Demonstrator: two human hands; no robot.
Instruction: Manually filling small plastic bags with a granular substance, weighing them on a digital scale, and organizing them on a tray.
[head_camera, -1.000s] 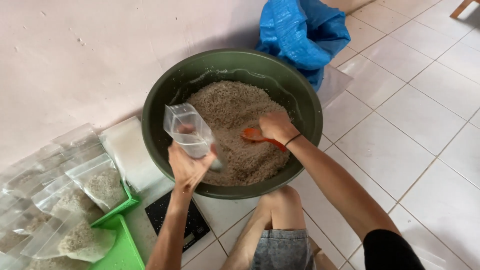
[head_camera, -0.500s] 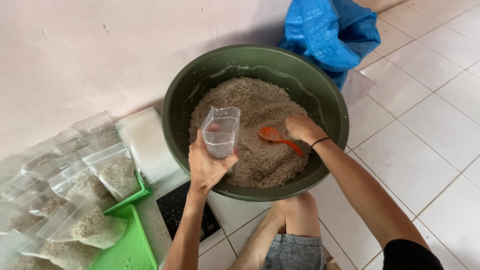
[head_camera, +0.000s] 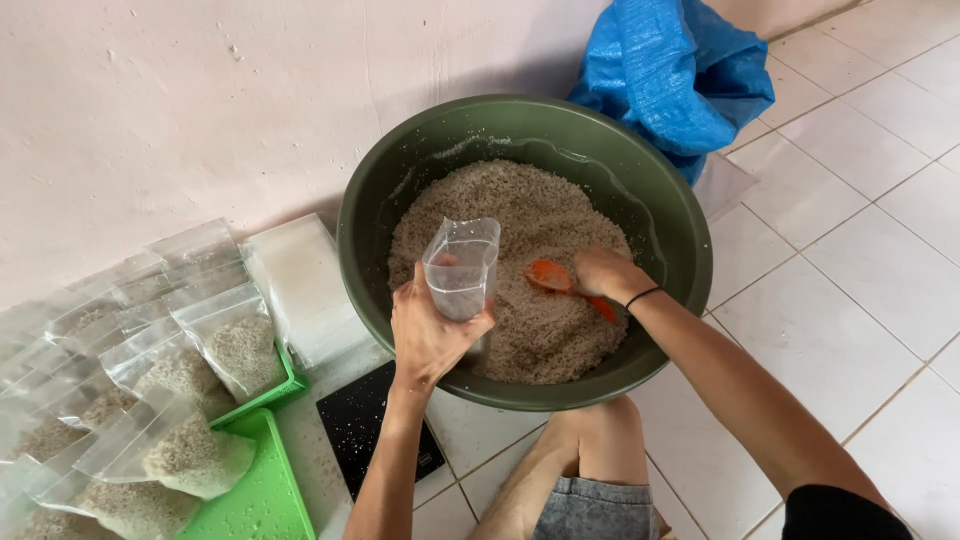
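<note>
I hold a small clear plastic bag (head_camera: 461, 268) upright in my left hand (head_camera: 428, 335), over the near half of the big green basin (head_camera: 672, 215) of rice (head_camera: 520, 210). My fingers wrap the bag's lower part, thumb on the side toward the scoop, and the mouth stands open at the top. My right hand (head_camera: 608, 274) is closed around the handle of the orange scoop (head_camera: 553, 277), whose bowl lies on the grain just beside the bag.

To do this well, I judge that the bag's mouth should stay wide and level above the basin, so any spilled grain falls back into the rice and not onto the floor tiles (head_camera: 850, 330). The scoop should come up only partly loaded and tip close over the opening.

My left forearm rises from below, wrist bent back. My right arm reaches in from the right, wrist low over the rice, a dark band on it. Filled bags (head_camera: 235, 345) lie to my left by the green tray (head_camera: 255, 495) and the black scale (head_camera: 365, 430).
</note>
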